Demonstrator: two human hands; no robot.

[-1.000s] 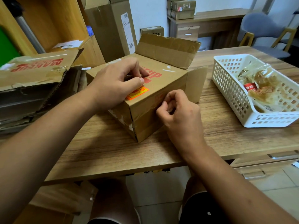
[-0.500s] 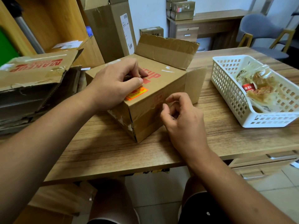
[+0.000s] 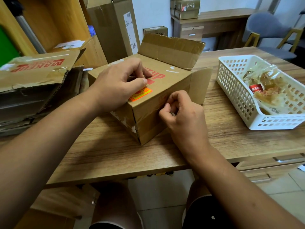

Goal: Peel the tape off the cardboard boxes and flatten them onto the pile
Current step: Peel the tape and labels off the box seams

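Brown cardboard box (image 3: 166,90) on a wooden table (image 3: 107,152), far flap up, shiny tape (image 3: 149,116) across the near side. Left hand (image 3: 115,86) flat on top, pressing down, fingers bent. Right hand (image 3: 183,116) curled against the near side, fingertips pinched at the tape. Flat cardboard pile (image 3: 33,90) just left. White plastic basket (image 3: 237,96) to the right.

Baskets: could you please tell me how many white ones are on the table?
1: the white basket sits on the table's right side; none looks hidden.
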